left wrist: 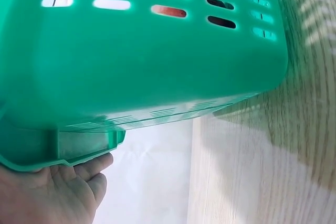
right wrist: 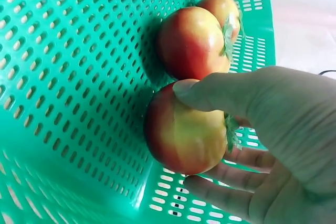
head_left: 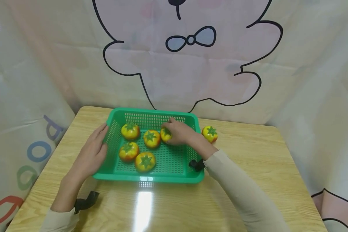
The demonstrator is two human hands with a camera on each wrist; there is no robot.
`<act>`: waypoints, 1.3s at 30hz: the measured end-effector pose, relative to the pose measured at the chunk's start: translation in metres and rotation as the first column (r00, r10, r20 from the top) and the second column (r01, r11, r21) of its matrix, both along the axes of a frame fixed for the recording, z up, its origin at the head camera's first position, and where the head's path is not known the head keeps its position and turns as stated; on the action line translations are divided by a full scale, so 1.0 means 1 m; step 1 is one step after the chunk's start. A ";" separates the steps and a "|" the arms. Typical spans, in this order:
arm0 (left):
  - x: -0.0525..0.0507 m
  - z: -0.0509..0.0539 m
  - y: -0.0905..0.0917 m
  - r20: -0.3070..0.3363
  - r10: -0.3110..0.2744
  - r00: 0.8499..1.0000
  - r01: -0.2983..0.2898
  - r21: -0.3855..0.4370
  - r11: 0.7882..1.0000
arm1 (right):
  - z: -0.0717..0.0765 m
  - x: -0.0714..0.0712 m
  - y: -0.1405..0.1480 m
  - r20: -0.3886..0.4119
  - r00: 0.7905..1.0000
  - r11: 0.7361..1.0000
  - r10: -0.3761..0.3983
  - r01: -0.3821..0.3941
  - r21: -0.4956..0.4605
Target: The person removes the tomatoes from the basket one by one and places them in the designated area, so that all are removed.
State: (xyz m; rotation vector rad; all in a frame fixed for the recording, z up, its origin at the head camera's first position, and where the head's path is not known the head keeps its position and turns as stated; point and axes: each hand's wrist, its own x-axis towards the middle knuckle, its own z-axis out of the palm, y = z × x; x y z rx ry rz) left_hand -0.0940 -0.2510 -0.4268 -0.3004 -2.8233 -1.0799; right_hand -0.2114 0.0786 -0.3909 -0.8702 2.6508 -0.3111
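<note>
A green plastic basket (head_left: 168, 177) with slotted walls stands on the table. My left hand (head_left: 90, 153) holds its left rim; the left wrist view shows fingers (left wrist: 97, 169) beneath the rim. Inside the basket's right half, my right hand (head_left: 179, 132) grips a yellow-red tomato (right wrist: 184, 135) with a green leafy top, thumb on one side and fingers on the other. Close beside it sits another tomato (head_left: 152, 139). More tomatoes lie to the left and front: one at the back (head_left: 130, 131), one at the left (head_left: 129, 152) and one nearer me (head_left: 145, 161).
One more tomato (head_left: 209, 134) lies on the wooden table (head_left: 249, 158), just outside the basket's right wall. A printed cloth (head_left: 191, 71) hangs behind the table and along both sides. Black straps (head_left: 87, 202) are on the wrists.
</note>
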 end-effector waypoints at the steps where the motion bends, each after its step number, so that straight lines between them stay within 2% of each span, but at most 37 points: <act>1: 0.000 0.000 -0.001 -0.002 0.003 1.000 -0.003 0.000 1.000 | 0.001 -0.001 0.000 -0.003 1.000 1.000 -0.003 0.003 -0.003; 6: -0.002 -0.001 -0.003 -0.008 0.003 1.000 -0.003 0.005 1.000 | 0.006 -0.003 0.004 -0.023 1.000 1.000 -0.018 0.017 -0.024; 11: 0.000 -0.003 -0.003 0.007 0.002 1.000 -0.002 0.008 1.000 | 0.014 0.001 0.013 -0.012 1.000 0.999 -0.029 0.029 -0.044; 17: 0.002 0.000 -0.003 0.002 0.005 1.000 -0.005 0.006 1.000 | 0.022 0.009 0.020 -0.045 0.999 0.995 -0.004 -0.001 -0.102; 26: 0.000 -0.002 -0.002 0.007 0.003 1.000 -0.003 0.011 1.000 | 0.025 0.017 0.035 -0.089 0.996 0.987 0.024 -0.038 -0.154; 32: 0.001 -0.004 -0.003 0.012 0.013 1.000 -0.013 0.002 1.000 | 0.032 0.026 0.040 -0.092 0.996 0.979 -0.004 -0.015 -0.202; 39: 0.000 -0.002 -0.002 0.016 0.011 1.000 -0.011 0.010 1.000 | 0.036 0.033 0.053 -0.112 0.993 0.965 -0.046 0.015 -0.263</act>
